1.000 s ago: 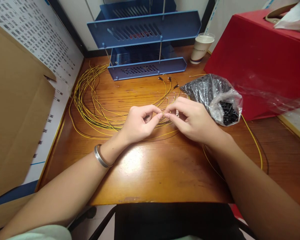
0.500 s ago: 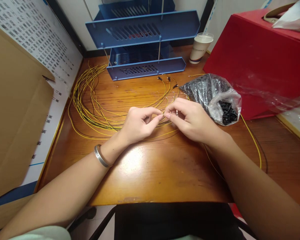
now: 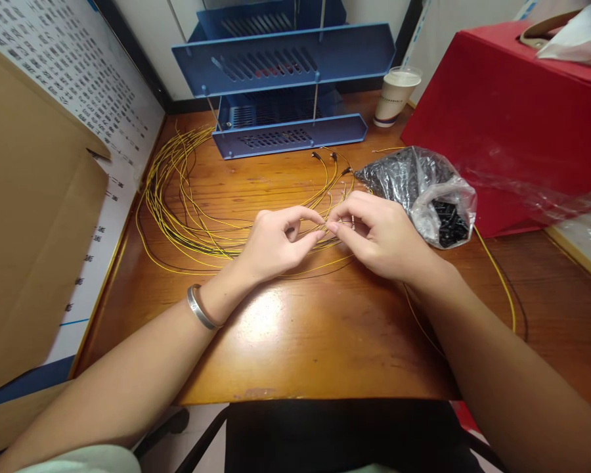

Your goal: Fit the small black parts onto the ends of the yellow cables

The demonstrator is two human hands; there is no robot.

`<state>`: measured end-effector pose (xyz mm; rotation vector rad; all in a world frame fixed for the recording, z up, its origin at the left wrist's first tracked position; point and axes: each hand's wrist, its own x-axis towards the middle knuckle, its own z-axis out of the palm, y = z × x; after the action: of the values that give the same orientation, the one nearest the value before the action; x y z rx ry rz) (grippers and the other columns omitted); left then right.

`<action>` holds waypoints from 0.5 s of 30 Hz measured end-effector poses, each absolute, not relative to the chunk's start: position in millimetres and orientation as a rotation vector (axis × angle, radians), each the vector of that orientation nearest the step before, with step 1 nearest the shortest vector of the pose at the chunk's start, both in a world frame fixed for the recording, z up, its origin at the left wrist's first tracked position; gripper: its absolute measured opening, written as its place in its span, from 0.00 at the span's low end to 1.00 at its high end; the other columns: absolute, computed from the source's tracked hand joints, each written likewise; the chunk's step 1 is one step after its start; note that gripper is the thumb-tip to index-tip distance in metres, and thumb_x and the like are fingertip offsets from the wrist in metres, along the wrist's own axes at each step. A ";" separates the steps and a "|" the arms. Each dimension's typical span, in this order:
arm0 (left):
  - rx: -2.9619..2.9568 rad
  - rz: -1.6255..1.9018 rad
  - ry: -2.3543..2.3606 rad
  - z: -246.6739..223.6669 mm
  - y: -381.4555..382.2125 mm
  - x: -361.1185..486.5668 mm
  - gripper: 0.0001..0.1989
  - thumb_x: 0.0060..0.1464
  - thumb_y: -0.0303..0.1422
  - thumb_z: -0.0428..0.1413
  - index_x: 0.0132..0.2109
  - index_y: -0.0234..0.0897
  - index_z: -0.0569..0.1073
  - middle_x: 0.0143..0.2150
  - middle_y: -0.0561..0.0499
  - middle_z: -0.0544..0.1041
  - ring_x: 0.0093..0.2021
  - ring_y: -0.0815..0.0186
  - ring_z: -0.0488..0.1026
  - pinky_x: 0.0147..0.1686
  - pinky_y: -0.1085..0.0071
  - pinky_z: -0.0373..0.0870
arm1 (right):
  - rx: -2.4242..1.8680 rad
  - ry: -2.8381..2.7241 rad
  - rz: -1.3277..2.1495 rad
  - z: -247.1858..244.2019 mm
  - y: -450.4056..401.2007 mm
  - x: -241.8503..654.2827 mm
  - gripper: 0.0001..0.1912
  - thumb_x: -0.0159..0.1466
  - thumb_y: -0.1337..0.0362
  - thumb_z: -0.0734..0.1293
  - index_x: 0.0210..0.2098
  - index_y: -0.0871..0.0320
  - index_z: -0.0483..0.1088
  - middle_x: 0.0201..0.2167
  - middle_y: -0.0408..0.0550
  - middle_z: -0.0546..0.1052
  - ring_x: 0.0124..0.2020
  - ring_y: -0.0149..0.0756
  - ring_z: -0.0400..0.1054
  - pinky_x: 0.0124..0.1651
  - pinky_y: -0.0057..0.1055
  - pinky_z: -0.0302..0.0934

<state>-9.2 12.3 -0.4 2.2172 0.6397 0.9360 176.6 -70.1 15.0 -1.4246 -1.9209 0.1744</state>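
My left hand point(image 3: 278, 240) is over the wires, its thumb and index fingertip a little apart beside the other hand's fingertips. My right hand point(image 3: 374, 226) pinches a thin wire between thumb and index finger; most of that wire is hidden. Behind and under both hands lies a loose coil of yellow and dark wires point(image 3: 152, 197), spreading to the left. Several wire ends carry small black connectors point(image 3: 346, 171) beyond my right hand. A clear plastic bag point(image 3: 398, 174) of small black parts point(image 3: 450, 223) lies open just right of that hand.
A blue tiered file rack point(image 3: 290, 135) stands at the back of the wooden table point(image 3: 285, 341), with a paper cup point(image 3: 396, 98) beside it. A large red box point(image 3: 512, 125) takes up the right side. Cardboard point(image 3: 34, 217) leans at the left.
My left thumb and index finger have parted slightly from their pinch. The right hand keeps its pinch almost in place. The view has shifted very slightly.
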 end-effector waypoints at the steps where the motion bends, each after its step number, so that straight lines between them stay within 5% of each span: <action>1: 2.226 0.915 0.641 -0.5 12.0 -9.3 0.07 0.54 0.33 0.62 0.38 0.34 0.81 0.16 0.62 0.53 0.19 0.75 0.49 0.21 0.75 0.49 | -1.424 -1.920 0.174 15.0 -70.1 176.6 0.04 0.66 0.67 0.66 0.34 0.57 0.71 0.30 0.44 0.73 0.29 0.32 0.63 0.34 0.32 0.55; 15: 2.242 0.912 0.622 0.3 11.6 -9.8 0.11 0.60 0.34 0.58 0.34 0.33 0.82 0.15 0.60 0.59 0.18 0.76 0.52 0.22 0.75 0.52 | -1.455 -1.916 0.184 15.2 -69.9 177.5 0.04 0.66 0.67 0.66 0.34 0.57 0.71 0.30 0.44 0.73 0.29 0.32 0.63 0.34 0.32 0.55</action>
<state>-9.8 11.6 0.3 2.2420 0.6220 0.9119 177.5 -69.9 15.2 -1.4554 -1.9163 0.1842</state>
